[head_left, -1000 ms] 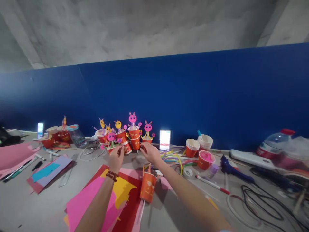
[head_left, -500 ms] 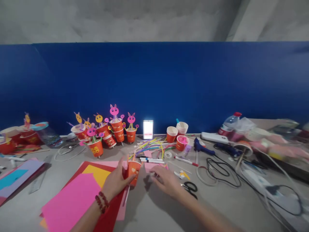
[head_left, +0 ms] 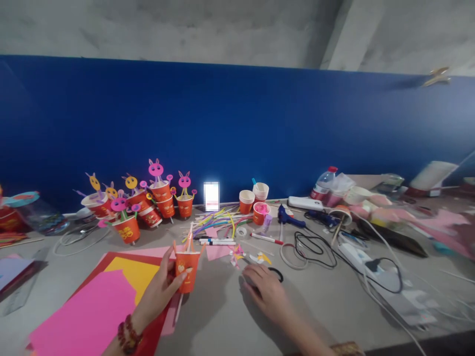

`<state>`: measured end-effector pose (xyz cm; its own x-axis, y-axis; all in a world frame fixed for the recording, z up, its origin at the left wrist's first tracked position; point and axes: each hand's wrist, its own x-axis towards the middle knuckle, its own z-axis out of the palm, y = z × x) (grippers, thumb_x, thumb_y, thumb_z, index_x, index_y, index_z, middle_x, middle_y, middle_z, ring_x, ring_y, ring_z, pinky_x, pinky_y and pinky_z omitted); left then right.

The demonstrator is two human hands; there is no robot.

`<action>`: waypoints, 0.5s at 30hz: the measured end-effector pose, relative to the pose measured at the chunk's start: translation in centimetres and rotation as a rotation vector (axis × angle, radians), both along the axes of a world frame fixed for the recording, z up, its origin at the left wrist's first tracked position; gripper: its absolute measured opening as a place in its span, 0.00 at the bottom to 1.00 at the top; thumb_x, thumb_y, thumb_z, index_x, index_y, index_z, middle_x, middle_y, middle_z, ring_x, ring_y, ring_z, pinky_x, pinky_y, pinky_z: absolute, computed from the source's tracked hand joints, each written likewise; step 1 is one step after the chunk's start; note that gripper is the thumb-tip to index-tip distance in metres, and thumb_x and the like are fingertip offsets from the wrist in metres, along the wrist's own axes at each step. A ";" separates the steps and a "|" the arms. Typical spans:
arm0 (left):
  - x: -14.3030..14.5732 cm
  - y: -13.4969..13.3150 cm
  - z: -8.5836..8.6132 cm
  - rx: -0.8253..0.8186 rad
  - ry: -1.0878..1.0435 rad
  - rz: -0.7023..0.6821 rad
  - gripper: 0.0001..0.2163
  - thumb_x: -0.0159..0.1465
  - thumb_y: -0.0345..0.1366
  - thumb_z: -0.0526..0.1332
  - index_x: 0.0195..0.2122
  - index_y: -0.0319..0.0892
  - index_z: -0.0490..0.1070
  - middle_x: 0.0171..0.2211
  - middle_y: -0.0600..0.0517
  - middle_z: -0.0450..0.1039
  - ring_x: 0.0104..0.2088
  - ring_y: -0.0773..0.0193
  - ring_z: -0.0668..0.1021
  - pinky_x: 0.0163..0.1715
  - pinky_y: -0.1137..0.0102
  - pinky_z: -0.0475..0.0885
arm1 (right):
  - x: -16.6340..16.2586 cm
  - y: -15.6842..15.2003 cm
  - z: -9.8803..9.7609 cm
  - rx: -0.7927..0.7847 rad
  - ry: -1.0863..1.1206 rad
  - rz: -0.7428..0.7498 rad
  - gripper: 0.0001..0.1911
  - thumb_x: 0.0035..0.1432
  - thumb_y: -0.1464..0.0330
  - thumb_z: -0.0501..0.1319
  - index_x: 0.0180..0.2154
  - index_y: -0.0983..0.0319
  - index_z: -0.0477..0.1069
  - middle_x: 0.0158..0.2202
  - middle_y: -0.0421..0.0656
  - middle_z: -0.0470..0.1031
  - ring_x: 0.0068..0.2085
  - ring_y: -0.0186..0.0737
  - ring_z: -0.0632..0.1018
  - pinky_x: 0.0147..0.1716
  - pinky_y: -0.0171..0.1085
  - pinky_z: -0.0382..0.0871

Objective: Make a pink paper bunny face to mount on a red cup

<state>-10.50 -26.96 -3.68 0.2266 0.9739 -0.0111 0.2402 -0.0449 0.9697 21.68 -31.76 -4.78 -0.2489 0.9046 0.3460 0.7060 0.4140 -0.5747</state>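
An orange-red paper cup [head_left: 188,272] with a heart print stands upright in my left hand [head_left: 159,287], the fingers behind it and the thumb across its front. Orange strips and a pale stick rise from its rim, and a white stick shows below it. My right hand [head_left: 265,291] is low over the grey table, palm down, fingers stretched and slightly bent, with nothing visible in it. It covers most of a pair of scissors [head_left: 277,273]; only part of a black handle shows beside the knuckles. Whether the fingers touch the scissors I cannot tell.
Sheets of coloured paper [head_left: 89,311] lie at the left. Behind them stand several cups with animal faces [head_left: 126,230]. Pipe cleaners [head_left: 218,222], markers [head_left: 218,242] and paper scraps [head_left: 237,254] lie in the middle. A glue gun [head_left: 289,217], cables and a power strip [head_left: 382,282] are at the right.
My right hand has moved from beside the paper scraps to over the scissors. My left hand still holds the cup. The view has turned right.
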 end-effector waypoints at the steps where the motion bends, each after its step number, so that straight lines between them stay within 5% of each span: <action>1: 0.3 -0.6 0.2 -0.011 -0.045 -0.029 0.39 0.66 0.46 0.57 0.69 0.50 0.30 0.57 0.44 0.69 0.51 0.54 0.77 0.52 0.60 0.71 | -0.5 0.4 0.3 -0.025 0.105 0.009 0.11 0.62 0.67 0.57 0.45 0.58 0.74 0.47 0.49 0.77 0.50 0.51 0.75 0.52 0.50 0.67; 6: 2.0 -3.1 -0.5 0.045 -0.175 -0.169 0.38 0.65 0.42 0.61 0.70 0.53 0.38 0.67 0.46 0.55 0.65 0.50 0.62 0.61 0.59 0.62 | -4.6 3.4 3.0 -0.225 0.555 0.085 0.15 0.66 0.58 0.54 0.45 0.59 0.73 0.40 0.46 0.79 0.40 0.44 0.79 0.40 0.41 0.73; 10: 2.8 -4.7 -1.1 0.077 -0.186 -0.247 0.37 0.64 0.41 0.63 0.69 0.52 0.43 0.69 0.46 0.49 0.66 0.45 0.57 0.62 0.55 0.59 | -7.2 4.8 5.4 -0.525 0.993 0.203 0.15 0.54 0.57 0.68 0.36 0.61 0.74 0.33 0.42 0.77 0.34 0.38 0.77 0.38 0.38 0.71; 15: 3.2 -4.5 0.8 0.044 -0.264 -0.258 0.32 0.63 0.44 0.63 0.66 0.49 0.54 0.65 0.44 0.58 0.63 0.45 0.64 0.59 0.55 0.64 | -7.7 4.7 6.8 -0.619 1.025 0.273 0.17 0.47 0.58 0.73 0.30 0.64 0.74 0.26 0.38 0.74 0.27 0.32 0.73 0.32 0.34 0.67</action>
